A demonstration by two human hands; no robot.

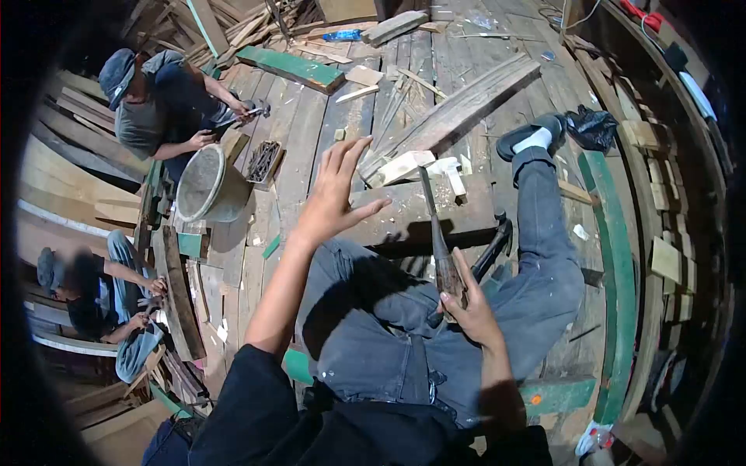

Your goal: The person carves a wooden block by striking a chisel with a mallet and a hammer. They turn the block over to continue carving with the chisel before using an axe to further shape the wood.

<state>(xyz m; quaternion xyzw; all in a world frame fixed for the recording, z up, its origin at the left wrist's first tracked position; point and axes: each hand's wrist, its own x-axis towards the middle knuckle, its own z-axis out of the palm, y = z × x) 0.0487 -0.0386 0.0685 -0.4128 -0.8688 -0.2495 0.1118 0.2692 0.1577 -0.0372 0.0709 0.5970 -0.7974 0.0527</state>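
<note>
My left hand (332, 194) is raised in the air with its fingers apart, holding nothing. My right hand (470, 307) is wrapped round the wooden handle of a long chisel (439, 241), whose metal blade points up and away from me. Behind the blade tip, a pale cut block of wood (402, 168) lies by a wide plank (412, 213) in front of my lap. Light wood offcuts (454, 177) and chips lie around it. The dark head of a hammer (503, 227) shows beside my right knee, its handle running down toward my leg.
A thick beam (474, 105) lies beyond the block. To the left are a bucket (203, 184), a box of nails (265, 161) and two seated co-workers. A green beam (616, 287) runs along the right, near a black bag (592, 128). Another green beam (291, 68) lies ahead.
</note>
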